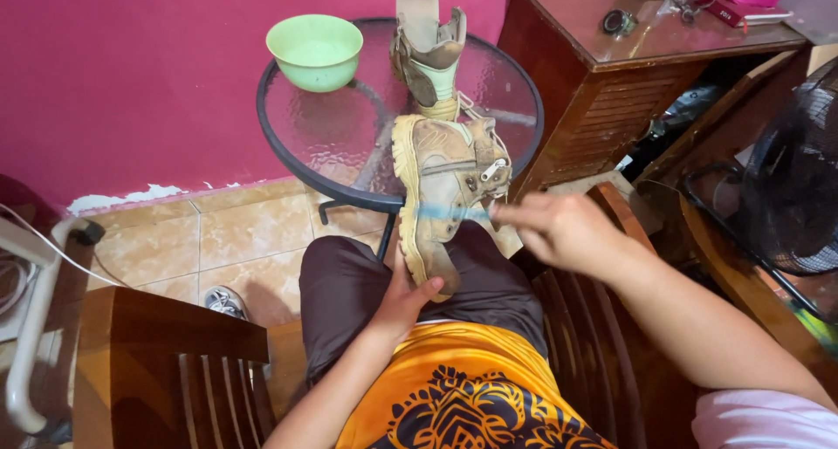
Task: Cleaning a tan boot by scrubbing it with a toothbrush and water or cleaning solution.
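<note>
**Boot on the lap, brush in the hand**

Centre of frame: tan boot point(441, 187) lies on the lap, sole to the left. Left hand point(403, 299) grips its heel from below. Right hand point(559, 231) is clenched on a blue toothbrush point(454, 212) — bristle end touching the boot. Second boot point(428, 56) & green bowl point(314, 49) stand on the glass tabletop point(332, 135), upper centre.
</note>
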